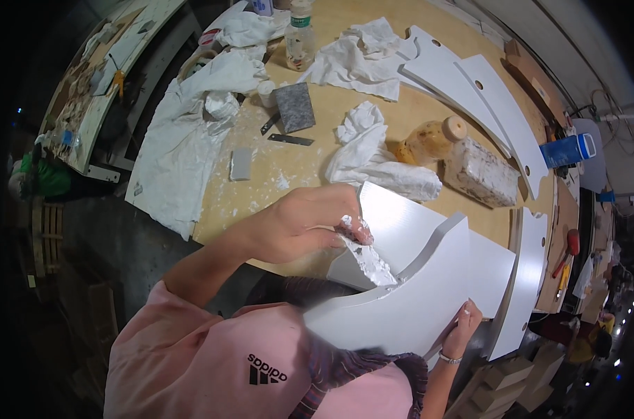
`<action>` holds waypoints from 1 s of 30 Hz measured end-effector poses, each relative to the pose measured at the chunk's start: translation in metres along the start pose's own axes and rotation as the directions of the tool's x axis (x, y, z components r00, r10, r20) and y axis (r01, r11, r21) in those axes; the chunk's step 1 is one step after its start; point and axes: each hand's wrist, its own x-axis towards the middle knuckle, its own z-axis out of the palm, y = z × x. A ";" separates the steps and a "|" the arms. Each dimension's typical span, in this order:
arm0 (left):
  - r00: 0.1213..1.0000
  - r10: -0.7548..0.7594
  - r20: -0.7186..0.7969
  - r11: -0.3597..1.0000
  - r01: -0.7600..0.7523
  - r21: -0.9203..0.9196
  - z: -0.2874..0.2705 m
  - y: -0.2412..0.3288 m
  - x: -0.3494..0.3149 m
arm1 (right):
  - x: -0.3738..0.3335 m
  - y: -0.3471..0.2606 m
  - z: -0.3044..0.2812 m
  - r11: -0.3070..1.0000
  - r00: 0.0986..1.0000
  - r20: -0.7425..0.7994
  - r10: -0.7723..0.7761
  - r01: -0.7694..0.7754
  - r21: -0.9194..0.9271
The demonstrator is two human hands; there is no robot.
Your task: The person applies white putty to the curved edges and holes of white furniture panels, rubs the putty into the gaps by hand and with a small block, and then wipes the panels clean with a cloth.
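Note:
My left hand (304,222) is closed around a thin flat scraper blade (374,265) smeared with white paste. The tip of the blade touches the curved edge of a white-painted panel (411,307), which is tilted up in front of my body. White paste also coats the fingertips of that hand. Low on the right, my right hand (463,327) grips the panel's far side, some of its fingers hidden behind it. Beneath the tilted panel, another white panel (395,227) lies on the wooden table (261,188).
Crumpled white cloths (359,157) and a capped plastic bottle (300,38) lie farther back. Nearer are a grey abrasive pad (294,107), a small grey block (241,165) and a dirty, paste-stained jug (481,171). More white curved panels (498,115) line the right, beside a blue container (567,150).

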 end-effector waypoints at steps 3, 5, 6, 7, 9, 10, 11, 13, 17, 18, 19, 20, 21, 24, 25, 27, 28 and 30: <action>0.998 0.058 0.029 0.998 -0.057 -0.028 0.002 0.008 0.004 | 0.002 -0.001 0.000 0.995 0.995 0.017 -0.094 0.094 0.017; 0.997 0.065 0.039 0.997 -0.067 0.044 0.004 0.008 0.007 | 0.002 -0.009 0.001 0.997 0.997 0.023 -0.067 0.066 0.045; 0.997 0.067 0.041 0.997 -0.069 0.043 0.003 0.008 0.008 | 0.002 -0.010 0.001 0.997 0.997 0.020 -0.068 0.067 0.044; 0.998 0.047 0.030 0.998 -0.049 0.050 0.000 0.007 0.008 | 0.002 -0.012 0.001 0.997 0.997 0.030 -0.071 0.069 0.040; 0.999 0.027 0.019 0.998 -0.028 0.056 0.001 0.008 0.010 | 0.001 -0.017 0.001 0.997 0.997 0.040 -0.072 0.071 0.035; 0.997 0.068 0.031 0.997 -0.069 0.033 0.003 0.010 0.011 | 0.001 -0.020 0.002 0.998 0.998 0.034 -0.049 0.048 0.031; 0.993 0.110 0.043 0.994 -0.111 0.010 0.005 0.011 0.012 | 0.001 -0.021 0.003 0.999 0.999 0.028 -0.027 0.026 0.027; 0.995 0.093 0.026 0.995 -0.094 0.042 0.005 0.008 0.012 | 0.000 -0.015 0.001 0.999 0.999 0.020 -0.041 0.041 0.033; 0.993 0.116 0.015 0.991 -0.116 0.060 0.002 0.013 0.012 | 0.000 -0.010 -0.001 0.997 0.998 0.016 -0.062 0.061 0.037; 0.993 0.114 0.014 0.992 -0.115 0.060 0.001 0.013 0.011 | 0.000 -0.010 -0.001 0.998 0.998 0.017 -0.061 0.060 0.037; 0.993 0.117 0.016 0.990 -0.118 0.073 0.001 0.012 0.010 | 0.000 -0.010 0.000 0.997 0.998 0.017 -0.066 0.065 0.034; 0.993 0.120 0.018 0.989 -0.121 0.086 0.001 0.012 0.009 | 0.000 -0.010 0.000 0.997 0.997 0.016 -0.071 0.070 0.032; 0.993 0.118 0.017 0.989 -0.119 0.087 -0.001 0.012 0.007 | 0.000 -0.011 -0.001 0.997 0.997 0.018 -0.070 0.069 0.032; 0.996 0.084 -0.019 0.995 -0.083 0.052 -0.006 0.013 0.002 | -0.001 -0.011 -0.005 0.999 0.999 0.034 -0.039 0.039 0.002; 0.995 0.099 0.019 0.994 -0.099 0.050 -0.007 0.014 0.001 | -0.001 -0.008 -0.005 0.998 0.998 0.029 -0.055 0.055 -0.002; 0.992 0.112 0.055 0.992 -0.115 0.047 -0.009 0.014 0.000 | -0.001 -0.007 -0.006 0.997 0.997 0.025 -0.071 0.071 -0.007; 0.996 0.080 0.038 0.994 -0.083 0.071 -0.011 0.013 -0.001 | -0.001 -0.007 -0.006 0.999 0.998 0.038 -0.041 0.041 0.003; 0.999 0.046 0.016 0.994 -0.047 0.095 -0.010 0.013 -0.001 | 0.000 -0.009 -0.005 1.000 0.998 0.055 -0.012 0.011 0.014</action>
